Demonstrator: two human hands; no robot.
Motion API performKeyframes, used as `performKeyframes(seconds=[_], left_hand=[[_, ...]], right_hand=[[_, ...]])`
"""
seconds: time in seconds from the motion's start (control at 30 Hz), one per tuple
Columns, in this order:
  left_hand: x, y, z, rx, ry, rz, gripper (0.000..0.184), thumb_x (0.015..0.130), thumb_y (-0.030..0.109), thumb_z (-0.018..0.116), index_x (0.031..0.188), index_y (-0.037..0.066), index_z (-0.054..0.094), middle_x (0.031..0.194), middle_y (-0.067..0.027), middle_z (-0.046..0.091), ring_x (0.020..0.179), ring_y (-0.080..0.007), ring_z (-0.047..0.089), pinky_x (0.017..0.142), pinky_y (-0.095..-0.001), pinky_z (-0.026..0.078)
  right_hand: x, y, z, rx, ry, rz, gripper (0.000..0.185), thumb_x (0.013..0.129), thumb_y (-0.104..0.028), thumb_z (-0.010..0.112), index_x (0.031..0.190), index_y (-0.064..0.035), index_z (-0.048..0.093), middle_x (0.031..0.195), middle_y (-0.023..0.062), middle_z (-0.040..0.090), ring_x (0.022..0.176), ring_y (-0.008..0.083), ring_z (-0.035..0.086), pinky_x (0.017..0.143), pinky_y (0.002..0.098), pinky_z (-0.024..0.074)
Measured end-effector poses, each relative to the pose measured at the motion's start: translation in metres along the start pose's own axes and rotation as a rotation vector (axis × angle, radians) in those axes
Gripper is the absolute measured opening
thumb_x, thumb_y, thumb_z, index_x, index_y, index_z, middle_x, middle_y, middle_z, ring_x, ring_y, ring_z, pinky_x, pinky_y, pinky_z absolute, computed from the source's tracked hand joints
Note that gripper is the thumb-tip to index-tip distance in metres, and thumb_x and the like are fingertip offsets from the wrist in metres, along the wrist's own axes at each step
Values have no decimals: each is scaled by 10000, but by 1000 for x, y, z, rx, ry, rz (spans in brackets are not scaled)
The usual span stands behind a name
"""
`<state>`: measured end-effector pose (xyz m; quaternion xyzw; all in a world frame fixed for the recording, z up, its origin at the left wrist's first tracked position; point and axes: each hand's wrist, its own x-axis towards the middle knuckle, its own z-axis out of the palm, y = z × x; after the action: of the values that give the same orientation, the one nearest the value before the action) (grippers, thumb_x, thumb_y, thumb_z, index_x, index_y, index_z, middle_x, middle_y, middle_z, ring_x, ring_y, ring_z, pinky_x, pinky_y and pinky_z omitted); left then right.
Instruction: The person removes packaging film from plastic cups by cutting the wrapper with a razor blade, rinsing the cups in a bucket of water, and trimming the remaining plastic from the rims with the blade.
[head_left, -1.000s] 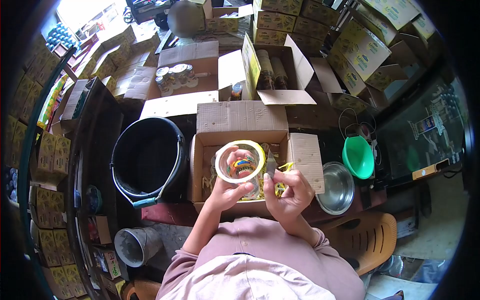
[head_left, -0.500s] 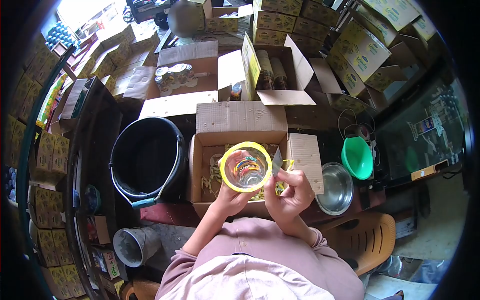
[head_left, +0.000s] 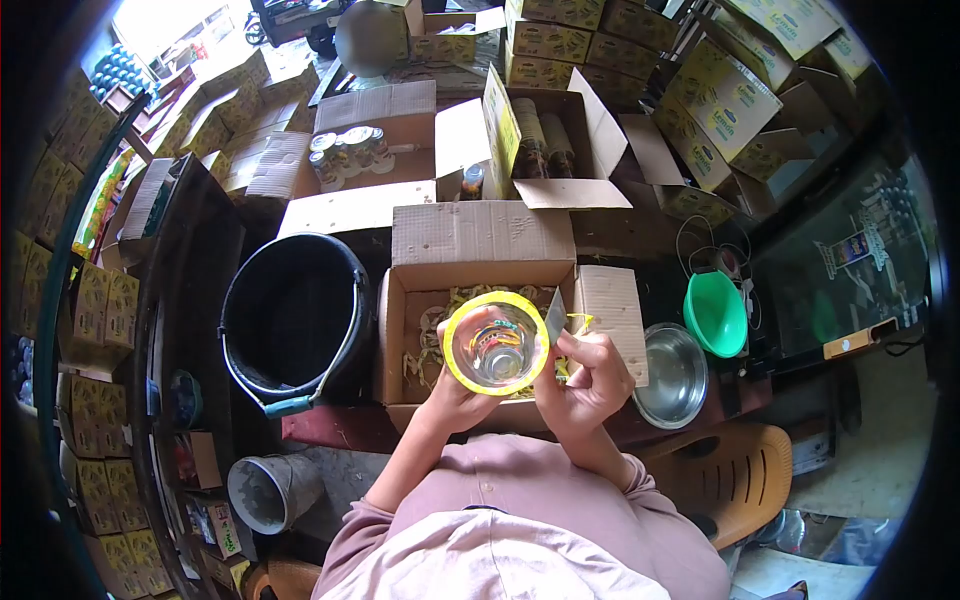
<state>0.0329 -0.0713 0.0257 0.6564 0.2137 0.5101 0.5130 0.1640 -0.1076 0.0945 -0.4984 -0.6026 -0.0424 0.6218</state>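
Note:
A clear plastic cup [head_left: 499, 362] with a yellow rim and coloured print faces up at the camera, its mouth open. My left hand [head_left: 455, 398] is wrapped round the cup's left side and underside. Pinched in my right hand [head_left: 588, 385] is a thin grey blade [head_left: 556, 316], upright beside the right edge of the rim. A bit of yellow strip [head_left: 579, 322] shows just behind the right fingers. Both hands are over an open cardboard box [head_left: 484, 236] with yellow and pale scraps in its bottom.
A black bucket [head_left: 295, 315] stands left of the box. On the right are a metal bowl [head_left: 671, 377] and a green basin [head_left: 716, 314]. Behind are a carton of jars [head_left: 376, 108] and a carton of stacked cups [head_left: 604, 130]. An orange chair [head_left: 745, 470] is at lower right.
The cup has turned from a tilt to face the camera, bringing its whole yellow rim into view. It has moved slightly right and down. The blade has shifted slightly right with my right hand.

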Motion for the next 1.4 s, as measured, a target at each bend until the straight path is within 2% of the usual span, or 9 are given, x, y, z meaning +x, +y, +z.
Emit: performKeyframes(seconds=[0.1, 0.23, 0.27, 0.4, 0.47, 0.73, 1.13, 1.33, 1.4], left_hand=[[4, 7, -2, -188, -55, -59, 750, 692, 17, 680, 1300, 12, 240, 1225, -119, 325, 1137, -227, 421, 944, -335, 378], [6, 12, 4, -491, -33, -175, 719, 783, 167, 616, 1327, 20, 168, 1221, -128, 346, 1145, -224, 396, 961, -337, 344], [6, 8, 5, -506, -43, -181, 724, 816, 268, 583, 1332, 25, 137, 1219, -130, 350, 1149, -217, 379, 959, -338, 329], [7, 10, 6, -499, -19, -173, 723, 831, 317, 569, 1332, 25, 138, 1222, -125, 347, 1158, -213, 359, 960, -345, 314], [7, 11, 6, -517, -19, -169, 721, 829, 287, 574, 1334, 24, 132, 1227, -124, 342, 1159, -213, 361, 969, -345, 307], [9, 13, -1, -361, -12, -102, 687, 786, 168, 620, 1326, 9, 226, 1221, -110, 342, 1162, -198, 367, 987, -326, 302], [9, 14, -7, -231, -17, -36, 732, 727, 40, 640, 1337, -7, 238, 1219, -108, 365, 1130, -186, 408, 965, -307, 331], [10, 18, -8, -155, -86, -35, 727, 726, 27, 629, 1337, -6, 236, 1221, -107, 367, 1135, -184, 401, 964, -305, 329], [11, 19, -9, -246, -102, -58, 732, 736, 41, 612, 1345, -5, 209, 1215, -113, 377, 1137, -190, 401, 969, -315, 326]], right_hand=[[1, 6, -1, 46, -10, -1, 198, 652, 42, 681, 818, -11, 588, 651, 75, 568, 555, 149, 567, 502, 243, 446], [1, 7, 0, 68, 14, 25, 212, 652, 70, 669, 820, 4, 559, 650, 59, 529, 568, 107, 520, 503, 214, 404], [1, 5, -1, 58, 25, 26, 211, 654, 75, 665, 822, 5, 559, 649, 59, 530, 570, 106, 522, 505, 214, 405], [1, -4, -2, 20, 11, -5, 189, 656, 59, 671, 807, -2, 577, 642, 68, 547, 551, 132, 547, 497, 232, 430], [1, -7, -2, 10, 1, -5, 174, 652, 37, 682, 796, -17, 599, 626, 77, 573, 531, 170, 587, 495, 255, 473], [4, 4, -2, -28, -39, -8, 202, 655, 44, 683, 829, -35, 620, 636, 71, 566, 550, 160, 573, 491, 256, 460], [2, 3, -3, -45, -73, -25, 232, 646, 38, 682, 853, -48, 624, 636, 58, 566, 547, 160, 573, 493, 258, 463], [4, 5, -2, -21, -58, -8, 230, 639, 54, 670, 845, -37, 622, 639, 65, 568, 550, 162, 580, 503, 256, 466], [7, 7, -2, 20, -68, 7, 226, 639, 60, 666, 842, -30, 621, 643, 69, 570, 554, 159, 582, 506, 254, 467]])
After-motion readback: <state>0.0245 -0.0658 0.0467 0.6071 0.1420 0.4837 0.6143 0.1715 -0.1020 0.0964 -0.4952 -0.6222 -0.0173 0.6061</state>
